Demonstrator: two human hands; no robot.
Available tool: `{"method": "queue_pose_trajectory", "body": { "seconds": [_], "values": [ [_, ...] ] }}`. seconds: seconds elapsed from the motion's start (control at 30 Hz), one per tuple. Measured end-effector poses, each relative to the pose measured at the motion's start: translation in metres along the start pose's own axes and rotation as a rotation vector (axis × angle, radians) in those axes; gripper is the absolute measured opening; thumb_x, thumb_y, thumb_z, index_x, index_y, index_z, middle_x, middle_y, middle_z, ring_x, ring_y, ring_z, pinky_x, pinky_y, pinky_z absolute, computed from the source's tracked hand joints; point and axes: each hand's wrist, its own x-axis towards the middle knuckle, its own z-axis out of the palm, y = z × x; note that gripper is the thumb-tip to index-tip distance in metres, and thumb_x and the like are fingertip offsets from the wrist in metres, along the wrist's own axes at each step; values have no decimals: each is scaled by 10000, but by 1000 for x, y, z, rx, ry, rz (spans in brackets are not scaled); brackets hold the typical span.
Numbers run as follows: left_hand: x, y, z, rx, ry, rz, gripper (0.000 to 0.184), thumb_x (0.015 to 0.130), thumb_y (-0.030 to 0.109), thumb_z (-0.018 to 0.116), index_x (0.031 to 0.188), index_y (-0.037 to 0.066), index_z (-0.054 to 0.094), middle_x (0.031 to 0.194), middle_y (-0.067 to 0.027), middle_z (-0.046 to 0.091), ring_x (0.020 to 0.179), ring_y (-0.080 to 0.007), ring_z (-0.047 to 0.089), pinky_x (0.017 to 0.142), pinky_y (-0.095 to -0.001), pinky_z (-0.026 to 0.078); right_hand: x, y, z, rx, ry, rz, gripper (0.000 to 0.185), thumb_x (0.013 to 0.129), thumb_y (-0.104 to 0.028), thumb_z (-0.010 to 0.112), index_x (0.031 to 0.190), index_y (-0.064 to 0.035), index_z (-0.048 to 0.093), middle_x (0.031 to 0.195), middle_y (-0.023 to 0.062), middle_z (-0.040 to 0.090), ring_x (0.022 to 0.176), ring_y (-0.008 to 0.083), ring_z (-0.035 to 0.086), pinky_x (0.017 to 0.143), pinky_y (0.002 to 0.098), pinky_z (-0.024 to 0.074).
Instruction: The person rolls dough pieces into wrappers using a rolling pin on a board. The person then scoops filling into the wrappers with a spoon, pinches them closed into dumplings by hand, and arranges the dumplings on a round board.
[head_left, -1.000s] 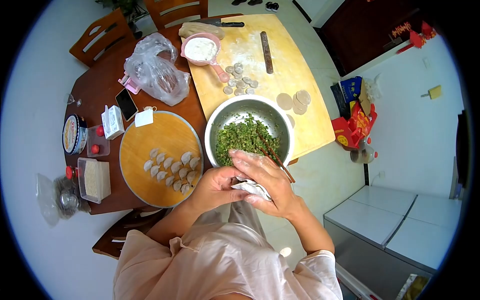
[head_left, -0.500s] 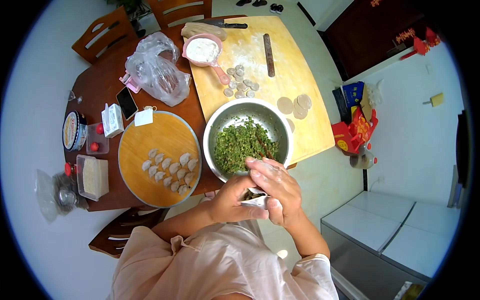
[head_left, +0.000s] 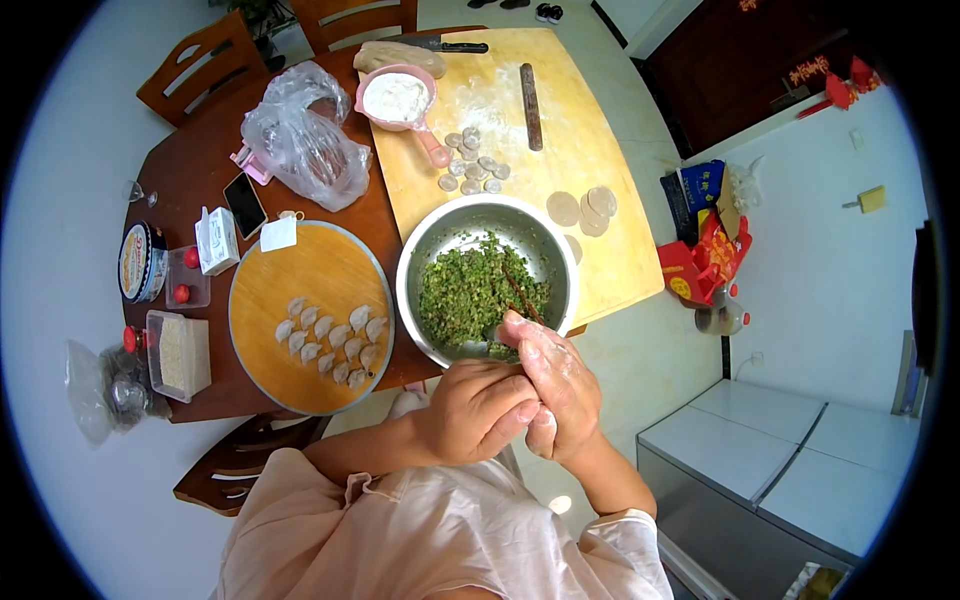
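Note:
My left hand (head_left: 482,408) and my right hand (head_left: 560,390) are closed together just in front of the steel bowl (head_left: 407,290). Their fingers and thumbs press around a dumpling, which is now hidden between them. White flour coats the right fingers. Chopped green filling (head_left: 465,290) lies in the bowl, and brown chopsticks (head_left: 522,292) lean in it, close to my right fingertips. To the left, several folded dumplings (head_left: 335,342) sit on a round wooden board (head_left: 275,350). Flat round wrappers (head_left: 563,208) lie on the floured board to the right of the bowl.
The large wooden board (head_left: 610,255) carries small dough pieces (head_left: 470,165), a rolling pin (head_left: 531,105), a pink scoop of flour (head_left: 395,97), a dough roll (head_left: 400,58) and a knife (head_left: 462,47). A plastic bag (head_left: 310,140), phone (head_left: 245,205) and containers (head_left: 180,355) stand on the left.
The hands have closed over the filled wrapper, which showed between them before and is now covered. The left fingers have curled in. The whole view has shifted slightly.

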Motion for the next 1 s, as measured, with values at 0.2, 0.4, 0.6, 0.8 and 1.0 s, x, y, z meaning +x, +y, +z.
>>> {"method": "queue_pose_trajectory", "body": {
  "seconds": [0.2, 0.4, 0.6, 0.8, 1.0],
  "values": [
    [8, 12, -10, -224, -108, -234, 276, 956, 212, 501, 1096, -24, 533, 905, -161, 619, 749, -308, 609, 656, -377, 474, -3, 2, 6, 148, 91, 171, 490, 996, -282, 306, 1223, 92, 527, 1148, 295, 599, 1030, 399, 621, 913, 446, 470],
    [-13, -1, -6, -237, 38, -162, 289, 983, 205, 456, 1147, -20, 535, 852, -139, 620, 714, -249, 605, 648, -348, 479, -3, -2, 17, 156, 47, 128, 403, 946, -185, 394, 1182, 96, 560, 1144, 296, 600, 994, 380, 636, 863, 414, 497],
    [-22, 16, -9, -182, 195, -314, 184, 945, 117, 494, 1020, -18, 594, 845, -136, 630, 698, -246, 611, 650, -326, 476, 2, -5, 27, -29, -13, 72, 394, 948, -196, 421, 1191, 83, 555, 1127, 281, 613, 979, 384, 640, 833, 407, 518],
    [-30, 26, -13, -80, 342, -313, 118, 920, 71, 500, 968, -15, 567, 778, -139, 587, 659, -280, 585, 603, -350, 441, 9, -8, 49, -137, -24, 22, 418, 990, -273, 320, 1093, 55, 559, 985, 247, 658, 851, 365, 669, 753, 413, 539],
    [-46, 26, -22, 33, 382, -304, 91, 912, 71, 507, 911, -10, 549, 732, -135, 557, 625, -293, 545, 599, -381, 427, 0, -12, 78, -70, 2, -2, 341, 975, -228, 317, 978, 36, 533, 895, 223, 669, 740, 331, 676, 661, 388, 551]
  ]
}}
